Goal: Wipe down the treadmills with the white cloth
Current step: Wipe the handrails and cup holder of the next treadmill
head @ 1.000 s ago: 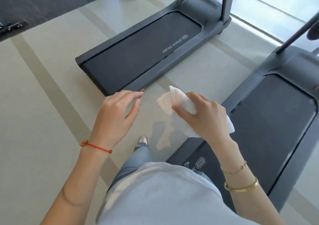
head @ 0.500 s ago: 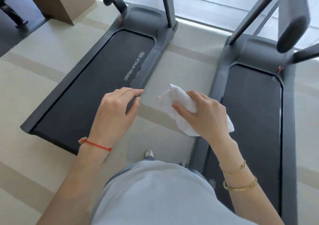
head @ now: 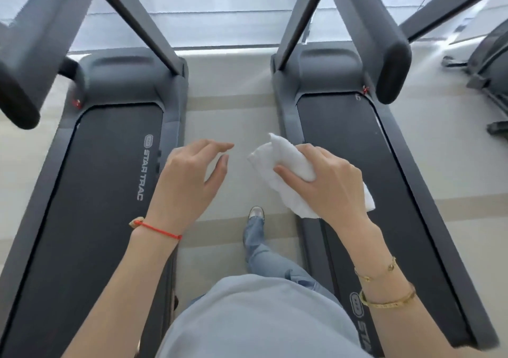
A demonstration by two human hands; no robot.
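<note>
Two dark grey treadmills lie side by side, the left treadmill [head: 90, 192] and the right treadmill [head: 371, 165], with a strip of beige floor between them. My right hand [head: 327, 181] is shut on the crumpled white cloth [head: 277, 165], held in the air over the inner edge of the right treadmill. My left hand [head: 189, 179] hovers beside it with fingers apart and holds nothing, over the inner edge of the left treadmill. Neither hand touches a treadmill.
Grey handrails [head: 384, 52] and uprights [head: 148, 22] of both treadmills reach toward me at the top. Another machine's base [head: 486, 66] sits at the far right. My leg and shoe [head: 255, 214] stand on the floor strip between the treadmills. A window runs along the far side.
The view has swung from one side to straight between the two treadmills. My hands keep the same pose, with the cloth still in the right hand.
</note>
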